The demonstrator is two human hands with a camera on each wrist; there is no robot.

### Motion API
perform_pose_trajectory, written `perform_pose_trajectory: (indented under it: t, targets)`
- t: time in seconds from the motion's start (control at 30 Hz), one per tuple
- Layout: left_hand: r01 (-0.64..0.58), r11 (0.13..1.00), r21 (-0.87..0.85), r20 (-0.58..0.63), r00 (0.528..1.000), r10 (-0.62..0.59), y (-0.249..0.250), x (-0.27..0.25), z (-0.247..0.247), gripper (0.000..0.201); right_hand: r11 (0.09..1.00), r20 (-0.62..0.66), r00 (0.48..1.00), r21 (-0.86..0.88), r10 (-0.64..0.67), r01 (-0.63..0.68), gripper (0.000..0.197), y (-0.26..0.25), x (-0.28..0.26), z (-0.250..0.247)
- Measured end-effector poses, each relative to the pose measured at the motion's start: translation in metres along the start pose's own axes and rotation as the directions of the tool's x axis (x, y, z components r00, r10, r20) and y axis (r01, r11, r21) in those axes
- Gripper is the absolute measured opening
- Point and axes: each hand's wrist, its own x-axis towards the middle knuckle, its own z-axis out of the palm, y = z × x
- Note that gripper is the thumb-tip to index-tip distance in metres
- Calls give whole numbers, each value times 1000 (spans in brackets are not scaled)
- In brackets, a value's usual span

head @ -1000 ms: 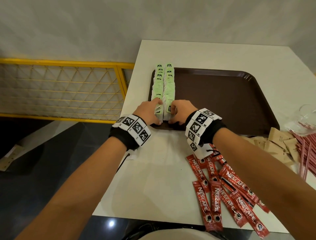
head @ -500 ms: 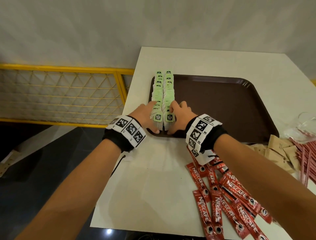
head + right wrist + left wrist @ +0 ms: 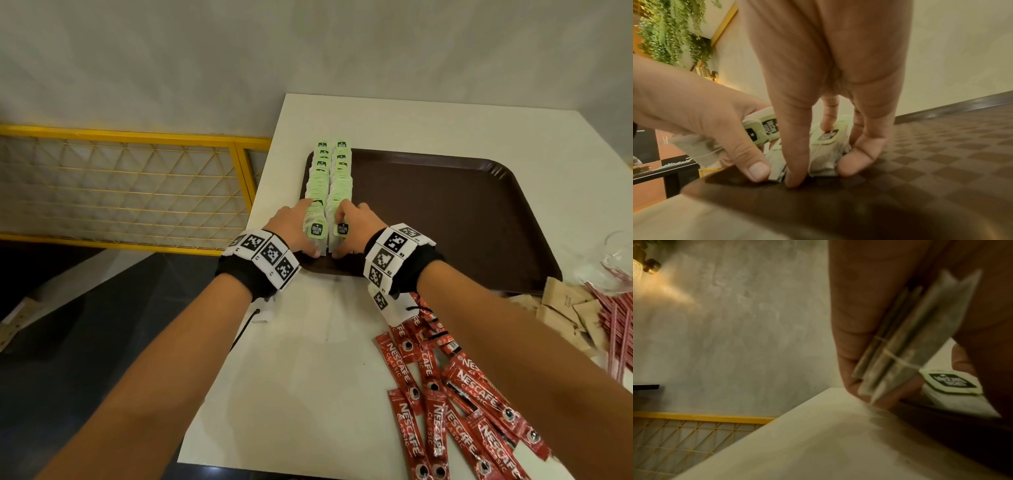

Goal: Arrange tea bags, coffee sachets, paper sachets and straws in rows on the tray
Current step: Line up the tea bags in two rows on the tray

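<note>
Here, left hand (image 3: pixel 294 229) gripping tea bags (image 3: pixel 317 222), right hand (image 3: pixel 356 229) pinching neighbouring stack (image 3: pixel 337 219)

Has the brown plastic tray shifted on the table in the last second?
No. The brown plastic tray sits the same way against the white table's far-left corner and left edge as before.

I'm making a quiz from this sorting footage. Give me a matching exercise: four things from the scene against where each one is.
Things:
1. tea bags
2. coffee sachets
3. paper sachets
4. straws

Places:
A. table, far right edge of view
B. two rows on the tray's left side
C. table, just off the tray's near right corner
D. loose heap on the table under the right forearm

Pairs: 1-B, 2-D, 3-C, 4-A
</note>
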Motion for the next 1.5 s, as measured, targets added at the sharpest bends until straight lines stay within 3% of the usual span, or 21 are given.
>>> perform_pose_trajectory:
  t: [0.23, 0.4, 0.53, 0.73, 1.0, 1.2, 1.3, 1.37, 1.43, 1.5]
  targets:
    - [12, 999, -51, 9, 1000, -11, -5, -1, 0, 109, 990, -12, 1000, 138, 3, -1, 57, 4, 1, 3]
    - [-3, 989, -151, 61, 998, 13, -10, -7, 0, 109, 973, 35, 999, 230, 19, -26, 53, 7, -7, 2]
    - [2, 970, -245, 34, 999, 6, -15, -12, 1, 107, 967, 37, 999, 253, 17, -26, 55, 11, -13, 2]
    - [13, 968, -252, 3, 1000, -13, -22, -14, 4, 89, 966, 65, 998, 257, 17, -33, 58, 12, -16, 3]
    - [-11, 965, -261, -7, 1000, 10, -21, -15, 7, 82, 957, 50, 998, 284, 42, -55, 48, 9, -12, -1]
    - [25, 951, -308, -99, 993, -59, -20, -15, 2, 72, 964, 48, 998, 261, 41, -52, 47, 9, -13, -2]
    - [8, 846, -534, -166, 980, -114, -13, -17, -6, 43, 985, 24, 999, 172, 25, -28, 48, 13, -16, -6]
    - [5, 636, -772, -122, 980, -156, -6, -19, -10, 24, 991, -102, 995, 130, -8, 21, 43, 13, -17, -11]
    - [40, 427, -903, -39, 984, -173, -1, -20, -13, 24, 970, -242, 969, 223, -44, 100, 35, 5, -21, -17]
    - [96, 336, -937, 45, 987, -157, 1, -20, -15, 28, 909, -203, 976, 386, -81, 156, 36, -10, -27, -22]
